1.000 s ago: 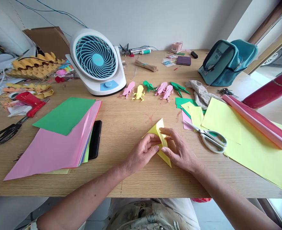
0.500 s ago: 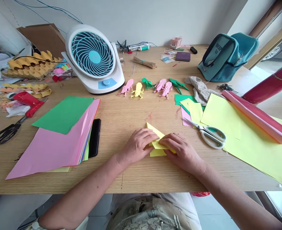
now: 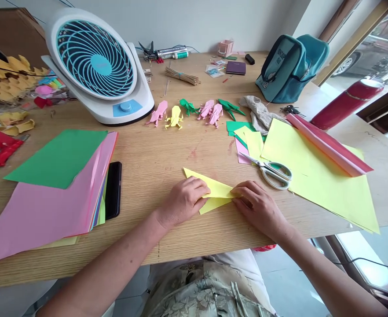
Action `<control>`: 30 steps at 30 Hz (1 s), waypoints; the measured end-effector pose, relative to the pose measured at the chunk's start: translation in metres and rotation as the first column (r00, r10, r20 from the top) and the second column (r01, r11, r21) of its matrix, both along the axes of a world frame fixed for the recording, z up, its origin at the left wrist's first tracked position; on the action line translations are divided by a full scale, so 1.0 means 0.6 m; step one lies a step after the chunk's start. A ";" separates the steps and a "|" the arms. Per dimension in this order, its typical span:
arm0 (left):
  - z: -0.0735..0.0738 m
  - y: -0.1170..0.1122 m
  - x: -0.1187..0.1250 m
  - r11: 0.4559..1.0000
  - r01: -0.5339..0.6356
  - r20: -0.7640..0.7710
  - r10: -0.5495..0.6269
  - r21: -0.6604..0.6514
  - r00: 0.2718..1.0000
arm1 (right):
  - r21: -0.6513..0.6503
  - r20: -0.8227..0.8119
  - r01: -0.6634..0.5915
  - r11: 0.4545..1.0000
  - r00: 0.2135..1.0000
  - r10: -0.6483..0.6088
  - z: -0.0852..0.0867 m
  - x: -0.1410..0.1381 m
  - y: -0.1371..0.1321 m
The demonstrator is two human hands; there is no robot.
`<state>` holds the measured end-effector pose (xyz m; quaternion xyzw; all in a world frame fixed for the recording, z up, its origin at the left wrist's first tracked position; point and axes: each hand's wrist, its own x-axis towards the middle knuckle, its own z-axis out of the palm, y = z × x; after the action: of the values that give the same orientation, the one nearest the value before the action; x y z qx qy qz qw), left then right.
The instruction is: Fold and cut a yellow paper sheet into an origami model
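One smooth, pointed yellow paper (image 3: 218, 188)

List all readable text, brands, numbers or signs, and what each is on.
"SNOOP...": teal backpack, probable reading, blurred; the line below is unreadable.
Fan hub: faint mark, unreadable.
Purple booklet: too small to read.
Folded yellow paper: no text visible.
No readable numbers or signs.

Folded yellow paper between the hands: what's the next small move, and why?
Probably press the right end of the folded yellow paper with the right hand: its fingers are at that end, the left hand holds farther left, and a lower flap juts out.
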<state>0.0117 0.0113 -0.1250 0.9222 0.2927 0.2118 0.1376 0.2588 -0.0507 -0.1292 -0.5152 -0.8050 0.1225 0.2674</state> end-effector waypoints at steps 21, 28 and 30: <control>0.043 -0.029 0.000 0.989 -0.108 -0.083 0.099 -0.102 0.992 | -0.022 0.048 0.084 0.996 0.995 -0.083 -0.006 0.004 -0.030; 0.052 -0.007 0.005 0.955 -0.180 -0.093 0.162 -0.236 0.982 | -0.102 -0.044 0.121 0.987 0.991 -0.126 -0.003 0.009 -0.029; 0.054 -0.003 0.006 0.945 -0.206 -0.124 0.180 -0.252 0.976 | -0.110 -0.039 0.150 0.983 0.987 -0.155 -0.003 0.010 -0.030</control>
<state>0.0155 0.0096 -0.0928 0.8719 0.4138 0.1372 0.2229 0.2646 -0.0685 -0.1310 -0.5860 -0.7488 0.1565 0.2673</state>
